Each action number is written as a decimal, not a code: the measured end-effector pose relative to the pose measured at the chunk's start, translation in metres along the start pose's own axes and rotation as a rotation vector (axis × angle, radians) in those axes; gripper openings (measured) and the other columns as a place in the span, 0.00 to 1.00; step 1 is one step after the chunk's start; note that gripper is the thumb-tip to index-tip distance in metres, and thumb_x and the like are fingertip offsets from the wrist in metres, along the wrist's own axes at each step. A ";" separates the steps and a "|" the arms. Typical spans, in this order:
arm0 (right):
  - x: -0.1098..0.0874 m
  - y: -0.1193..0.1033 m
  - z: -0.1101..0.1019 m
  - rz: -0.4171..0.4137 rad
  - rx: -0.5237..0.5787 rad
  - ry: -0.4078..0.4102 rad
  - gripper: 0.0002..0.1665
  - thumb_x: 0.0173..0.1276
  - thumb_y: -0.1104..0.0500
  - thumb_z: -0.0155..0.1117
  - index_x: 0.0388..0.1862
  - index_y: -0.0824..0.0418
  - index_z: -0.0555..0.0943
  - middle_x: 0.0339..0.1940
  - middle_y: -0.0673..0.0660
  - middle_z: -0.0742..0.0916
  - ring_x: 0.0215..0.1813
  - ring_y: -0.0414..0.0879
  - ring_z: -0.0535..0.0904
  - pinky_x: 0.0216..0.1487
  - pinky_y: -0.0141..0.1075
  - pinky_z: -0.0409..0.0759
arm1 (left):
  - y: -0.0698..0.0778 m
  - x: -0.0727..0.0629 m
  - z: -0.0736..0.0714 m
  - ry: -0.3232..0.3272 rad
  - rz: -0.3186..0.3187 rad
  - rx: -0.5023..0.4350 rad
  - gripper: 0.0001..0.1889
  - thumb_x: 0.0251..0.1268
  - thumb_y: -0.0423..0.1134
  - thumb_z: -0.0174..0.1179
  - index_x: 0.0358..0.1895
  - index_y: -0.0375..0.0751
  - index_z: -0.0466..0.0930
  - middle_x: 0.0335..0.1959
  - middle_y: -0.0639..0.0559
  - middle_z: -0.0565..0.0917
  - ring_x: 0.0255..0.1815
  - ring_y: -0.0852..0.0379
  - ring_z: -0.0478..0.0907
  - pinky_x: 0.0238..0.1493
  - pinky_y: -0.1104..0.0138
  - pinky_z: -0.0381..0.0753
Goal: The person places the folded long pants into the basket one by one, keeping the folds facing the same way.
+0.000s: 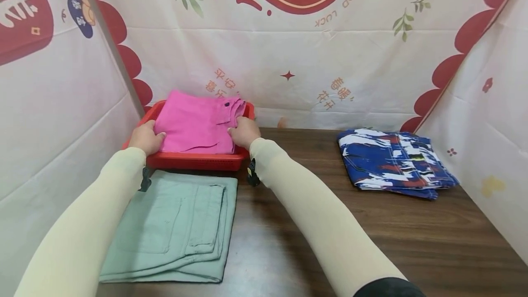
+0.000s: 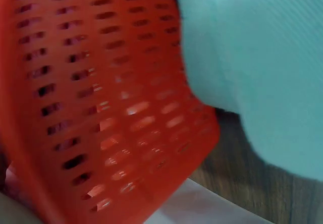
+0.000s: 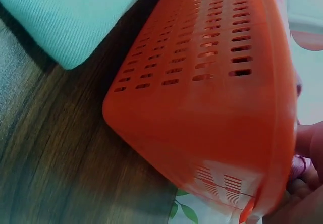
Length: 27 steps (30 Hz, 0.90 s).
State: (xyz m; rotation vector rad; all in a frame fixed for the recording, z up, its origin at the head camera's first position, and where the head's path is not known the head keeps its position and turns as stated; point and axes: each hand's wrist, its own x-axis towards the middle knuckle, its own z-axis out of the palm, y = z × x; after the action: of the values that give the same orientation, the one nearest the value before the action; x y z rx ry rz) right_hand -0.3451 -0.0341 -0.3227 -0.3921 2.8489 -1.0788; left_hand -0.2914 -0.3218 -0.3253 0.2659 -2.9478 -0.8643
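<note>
Cream sleeves (image 1: 313, 205), 2, nearest; dark wrist straps (image 1: 253, 174), 2, one per arm. Green garment (image 1: 177, 223), qty 1, folded flat on wood tabletop (image 1: 284, 260), L part behind L sleeve, far edge just short of basket. Red basket (image 1: 194, 162), qty 1, beyond it, near L wall. Wrist cams show its rows of oblong slots, not legible in head view; R wrist cam also gets the rounded base corner. L hand (image 1: 147, 139), grasping pink garment at its L edge, thumb on top; L wrist cam has only a blurred bit of it, bottom L. R hand (image 1: 244, 132), pinching same garment at R end, by waistband; R wrist cam shows those fingers at the rim. Pink garment (image 1: 189, 123), qty 1, folded, in basket, far edge above back rim; contact w/ basket floor can't be told. Blue patterned garment (image 1: 387, 159), qty 1, folded, far R, near R wall, well apart from basket; wide strip of wood between. Printed cloth backdrop (image 1: 264, 54) closes far side.
</note>
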 end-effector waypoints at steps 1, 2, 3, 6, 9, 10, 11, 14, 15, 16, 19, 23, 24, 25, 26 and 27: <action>0.000 -0.001 0.000 0.004 -0.005 -0.009 0.16 0.75 0.51 0.59 0.52 0.61 0.78 0.39 0.55 0.81 0.39 0.48 0.76 0.38 0.36 0.76 | -0.001 -0.001 0.001 0.004 0.000 -0.001 0.32 0.72 0.44 0.56 0.70 0.27 0.59 0.58 0.28 0.70 0.55 0.31 0.67 0.58 0.37 0.72; 0.000 -0.001 0.000 0.010 -0.005 -0.015 0.17 0.75 0.51 0.59 0.54 0.61 0.78 0.40 0.55 0.81 0.40 0.48 0.76 0.39 0.37 0.77 | -0.001 -0.002 0.002 0.007 -0.003 -0.005 0.32 0.72 0.44 0.57 0.70 0.28 0.59 0.58 0.28 0.71 0.55 0.32 0.67 0.58 0.37 0.72; 0.000 -0.001 0.001 0.013 -0.007 -0.019 0.18 0.75 0.51 0.59 0.56 0.61 0.77 0.41 0.55 0.82 0.41 0.48 0.77 0.40 0.37 0.77 | -0.001 -0.003 0.003 0.005 -0.006 -0.009 0.32 0.72 0.44 0.57 0.70 0.28 0.59 0.58 0.28 0.71 0.55 0.32 0.67 0.58 0.38 0.72; 0.000 -0.001 0.000 0.022 -0.018 -0.032 0.20 0.75 0.50 0.59 0.58 0.61 0.77 0.44 0.56 0.82 0.42 0.48 0.77 0.42 0.38 0.78 | -0.003 -0.004 0.005 -0.008 -0.015 -0.020 0.34 0.72 0.44 0.57 0.72 0.28 0.57 0.60 0.29 0.70 0.56 0.32 0.67 0.58 0.38 0.73; 0.000 -0.002 0.000 0.023 -0.036 -0.042 0.23 0.75 0.50 0.59 0.63 0.61 0.76 0.50 0.56 0.83 0.43 0.48 0.77 0.46 0.39 0.80 | -0.003 -0.003 0.005 -0.022 -0.023 -0.027 0.35 0.72 0.45 0.58 0.73 0.29 0.56 0.61 0.29 0.69 0.57 0.32 0.67 0.57 0.39 0.74; 0.000 -0.002 -0.001 0.023 -0.039 -0.045 0.24 0.75 0.50 0.59 0.64 0.60 0.75 0.51 0.56 0.83 0.44 0.48 0.77 0.47 0.40 0.80 | -0.004 -0.003 0.005 -0.025 -0.021 -0.022 0.35 0.72 0.45 0.58 0.73 0.29 0.56 0.61 0.29 0.69 0.57 0.32 0.67 0.57 0.39 0.74; -0.001 -0.003 -0.001 0.024 -0.040 -0.048 0.25 0.75 0.50 0.59 0.65 0.60 0.75 0.52 0.56 0.83 0.44 0.48 0.77 0.48 0.40 0.81 | -0.004 -0.002 0.005 -0.026 -0.020 -0.018 0.35 0.72 0.44 0.57 0.73 0.29 0.56 0.61 0.29 0.69 0.56 0.33 0.67 0.57 0.39 0.74; -0.001 -0.003 -0.001 0.030 -0.035 -0.051 0.25 0.75 0.50 0.59 0.65 0.60 0.75 0.50 0.56 0.83 0.43 0.48 0.77 0.48 0.40 0.81 | -0.003 -0.002 0.004 -0.040 -0.013 0.002 0.33 0.71 0.44 0.57 0.71 0.28 0.58 0.60 0.29 0.70 0.55 0.33 0.67 0.57 0.39 0.74; -0.002 -0.003 -0.001 0.032 -0.032 -0.051 0.25 0.75 0.50 0.59 0.65 0.60 0.75 0.49 0.55 0.83 0.43 0.48 0.77 0.47 0.39 0.81 | -0.004 -0.001 0.004 -0.048 -0.016 0.003 0.34 0.71 0.44 0.58 0.71 0.27 0.58 0.60 0.29 0.70 0.55 0.33 0.67 0.57 0.39 0.74; -0.002 -0.003 -0.001 0.031 -0.030 -0.054 0.24 0.75 0.50 0.59 0.64 0.60 0.76 0.46 0.55 0.83 0.42 0.48 0.77 0.45 0.39 0.81 | -0.004 -0.001 0.004 -0.056 -0.017 0.011 0.34 0.71 0.44 0.58 0.71 0.27 0.58 0.60 0.28 0.70 0.55 0.33 0.67 0.57 0.39 0.74; -0.001 -0.003 0.000 0.027 -0.034 -0.062 0.22 0.75 0.50 0.60 0.62 0.59 0.77 0.42 0.54 0.82 0.40 0.47 0.77 0.42 0.37 0.79 | -0.005 0.000 0.004 -0.083 -0.034 0.011 0.35 0.71 0.44 0.58 0.72 0.26 0.56 0.61 0.28 0.69 0.56 0.32 0.67 0.57 0.39 0.74; 0.001 -0.003 0.000 0.025 -0.052 -0.079 0.24 0.75 0.49 0.60 0.64 0.59 0.77 0.47 0.55 0.84 0.41 0.47 0.77 0.45 0.39 0.79 | -0.006 0.001 0.005 -0.106 -0.062 -0.007 0.38 0.71 0.45 0.58 0.74 0.27 0.54 0.63 0.28 0.67 0.57 0.32 0.67 0.56 0.40 0.75; 0.002 -0.003 0.001 0.023 -0.060 -0.083 0.25 0.75 0.49 0.60 0.66 0.58 0.76 0.50 0.55 0.84 0.43 0.47 0.77 0.47 0.39 0.80 | -0.006 0.001 0.005 -0.109 -0.069 -0.010 0.38 0.71 0.45 0.59 0.74 0.27 0.53 0.63 0.28 0.67 0.57 0.31 0.67 0.56 0.40 0.75; 0.003 -0.003 0.001 0.023 -0.066 -0.087 0.26 0.74 0.49 0.60 0.67 0.58 0.75 0.54 0.55 0.83 0.44 0.47 0.77 0.50 0.40 0.80 | -0.007 0.001 0.005 -0.110 -0.074 -0.011 0.39 0.71 0.45 0.59 0.74 0.27 0.53 0.64 0.28 0.67 0.57 0.31 0.67 0.56 0.40 0.75; 0.003 -0.003 0.001 0.024 -0.071 -0.094 0.28 0.74 0.49 0.60 0.69 0.57 0.74 0.57 0.56 0.83 0.46 0.47 0.77 0.53 0.42 0.80 | -0.007 0.001 0.005 -0.113 -0.081 -0.014 0.39 0.71 0.46 0.59 0.75 0.27 0.53 0.64 0.28 0.67 0.58 0.31 0.67 0.56 0.40 0.75; 0.004 -0.003 0.001 0.027 -0.075 -0.100 0.29 0.74 0.49 0.60 0.71 0.57 0.72 0.60 0.55 0.82 0.48 0.47 0.77 0.56 0.43 0.79 | -0.007 0.000 0.005 -0.115 -0.087 -0.020 0.39 0.71 0.46 0.59 0.75 0.27 0.52 0.64 0.28 0.67 0.58 0.31 0.67 0.56 0.40 0.75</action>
State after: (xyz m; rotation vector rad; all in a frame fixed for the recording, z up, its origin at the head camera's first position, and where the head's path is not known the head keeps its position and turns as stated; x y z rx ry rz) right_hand -0.3480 -0.0383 -0.3217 -0.3999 2.8041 -0.9219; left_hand -0.2913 -0.3247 -0.3335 0.3580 -3.0520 -0.9497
